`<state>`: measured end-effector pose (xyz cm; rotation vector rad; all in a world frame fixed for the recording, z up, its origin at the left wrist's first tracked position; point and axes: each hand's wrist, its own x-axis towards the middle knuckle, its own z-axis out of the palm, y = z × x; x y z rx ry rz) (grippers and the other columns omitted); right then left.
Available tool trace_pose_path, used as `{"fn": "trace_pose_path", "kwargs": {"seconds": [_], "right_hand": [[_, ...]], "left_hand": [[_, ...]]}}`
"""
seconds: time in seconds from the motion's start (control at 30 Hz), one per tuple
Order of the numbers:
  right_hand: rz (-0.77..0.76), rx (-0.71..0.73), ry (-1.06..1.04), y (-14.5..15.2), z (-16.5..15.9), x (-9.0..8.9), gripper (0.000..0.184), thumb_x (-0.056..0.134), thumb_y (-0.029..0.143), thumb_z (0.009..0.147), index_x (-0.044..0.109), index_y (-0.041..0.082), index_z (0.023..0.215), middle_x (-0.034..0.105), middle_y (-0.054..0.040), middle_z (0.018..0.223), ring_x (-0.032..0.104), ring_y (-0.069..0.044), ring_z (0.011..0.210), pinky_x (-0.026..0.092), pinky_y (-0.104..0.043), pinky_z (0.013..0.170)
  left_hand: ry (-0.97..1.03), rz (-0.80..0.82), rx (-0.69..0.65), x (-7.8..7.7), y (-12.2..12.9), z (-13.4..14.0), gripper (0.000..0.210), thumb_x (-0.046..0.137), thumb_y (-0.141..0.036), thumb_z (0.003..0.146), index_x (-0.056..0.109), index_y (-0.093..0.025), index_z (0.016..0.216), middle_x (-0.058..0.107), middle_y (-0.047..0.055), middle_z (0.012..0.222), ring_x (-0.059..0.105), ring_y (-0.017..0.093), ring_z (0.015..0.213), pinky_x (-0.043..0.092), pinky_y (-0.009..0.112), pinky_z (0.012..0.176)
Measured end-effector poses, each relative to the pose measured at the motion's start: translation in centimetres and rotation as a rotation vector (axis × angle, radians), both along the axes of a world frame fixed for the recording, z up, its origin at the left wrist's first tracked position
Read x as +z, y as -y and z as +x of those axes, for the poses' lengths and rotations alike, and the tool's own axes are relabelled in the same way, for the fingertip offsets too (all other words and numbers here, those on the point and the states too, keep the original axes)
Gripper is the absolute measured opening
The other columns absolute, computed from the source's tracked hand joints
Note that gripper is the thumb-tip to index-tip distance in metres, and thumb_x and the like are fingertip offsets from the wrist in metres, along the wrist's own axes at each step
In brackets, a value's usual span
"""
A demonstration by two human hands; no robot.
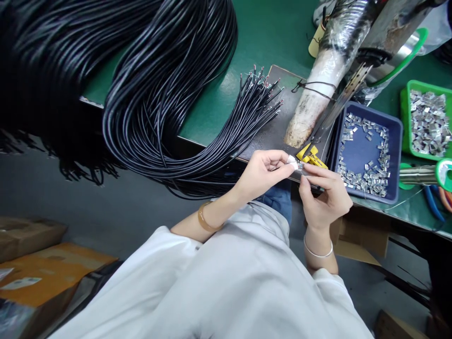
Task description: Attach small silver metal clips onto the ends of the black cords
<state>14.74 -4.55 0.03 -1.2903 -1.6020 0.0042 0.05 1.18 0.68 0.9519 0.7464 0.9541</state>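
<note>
My left hand [259, 174], with white covers on its fingertips, is closed in a pinch on a small shiny metal piece [300, 165]. From the other side my right hand [325, 195] reaches in, its fingertips close to that piece. Its thumb and fingers are drawn together, and whatever lies between them is too small to make out. Just beyond the fingertips sits a yellow fixture [312, 156], below a metal rod-like tool. A thick bundle of black cables [226, 136] lies left of my hands, its stripped ends showing red and white wires.
Right of my hands stands a blue tray [397, 155] with many small metal pieces; a green basket [406, 122] holds more. A wrapped pipe [314, 89] slants down over the dark board [278, 127]. A spool [443, 174] and blue-orange handles [434, 202] lie at right.
</note>
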Motion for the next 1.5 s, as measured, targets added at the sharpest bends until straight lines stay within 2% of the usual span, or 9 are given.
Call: {"fn": "trace_pose_path", "kwargs": {"seconds": [0.33,0.57,0.8,1.0,1.2,1.33,1.5], "right_hand": [[0.084,-0.047,0.093,-0.5,0.1,-0.7,0.023,0.073,0.007,0.078,0.064,0.023,0.091,0.076,-0.0016,0.102,0.074,-0.016,0.088,0.062,-0.031,0.079],[0.028,-0.055,0.092,-1.0,0.3,-0.4,0.018,0.071,0.011,0.082,0.066,0.024,0.092,0.075,-0.0011,0.101,0.073,-0.017,0.091,0.061,-0.034,0.081],[0.016,-0.049,0.067,-1.2,0.2,0.1,0.019,0.072,0.010,0.080,0.068,0.024,0.093,0.075,-0.0016,0.103,0.073,-0.018,0.091,0.063,-0.036,0.081],[0.062,-0.052,0.058,-1.2,-0.1,0.3,0.022,0.075,0.008,0.076,0.067,0.022,0.090,0.075,-0.0023,0.104,0.074,-0.018,0.089,0.065,-0.035,0.078],[0.061,-0.046,0.061,-0.8,-0.1,-0.1,0.021,0.074,0.008,0.076,0.064,0.022,0.087,0.076,-0.0022,0.101,0.075,-0.018,0.085,0.065,-0.032,0.073],[0.031,-0.041,-0.001,-0.8,-0.1,0.0,0.018,0.072,0.010,0.079,0.064,0.023,0.089,0.076,-0.0021,0.100,0.075,-0.018,0.085,0.065,-0.034,0.073],[-0.054,-0.066,-0.060,-1.0,-0.2,0.4,0.011,0.070,0.013,0.083,0.068,0.022,0.088,0.076,-0.0017,0.094,0.073,-0.016,0.084,0.060,-0.027,0.061]], "left_hand": [[-0.042,0.016,0.039,-0.1,-0.4,0.5,0.008,0.072,-0.019,0.071,0.069,-0.011,0.071,0.068,0.001,0.071,0.059,0.009,0.066,0.049,0.020,0.066],[-0.103,0.027,0.077,0.0,-0.7,0.8,0.008,0.071,-0.018,0.070,0.068,-0.012,0.071,0.064,-0.001,0.065,0.054,0.007,0.059,0.044,0.018,0.058],[-0.077,0.007,0.084,0.4,-0.8,0.8,0.010,0.073,-0.021,0.070,0.071,-0.011,0.074,0.069,0.001,0.070,0.059,0.008,0.064,0.049,0.019,0.064],[-0.079,-0.009,0.085,0.8,-0.7,0.7,0.012,0.075,-0.022,0.069,0.072,-0.011,0.073,0.067,0.001,0.068,0.058,0.008,0.063,0.048,0.019,0.061],[-0.059,-0.041,0.049,0.4,-0.7,0.5,0.008,0.074,-0.018,0.069,0.071,-0.012,0.073,0.069,0.000,0.069,0.060,0.008,0.063,0.050,0.019,0.065],[-0.058,-0.049,0.038,0.3,-0.7,0.5,0.008,0.074,-0.019,0.071,0.071,-0.012,0.075,0.070,0.000,0.070,0.060,0.008,0.064,0.050,0.020,0.065],[-0.047,-0.049,0.017,0.4,-0.6,0.5,0.010,0.073,-0.022,0.073,0.071,-0.012,0.076,0.070,0.001,0.072,0.060,0.007,0.063,0.049,0.019,0.064]]}}
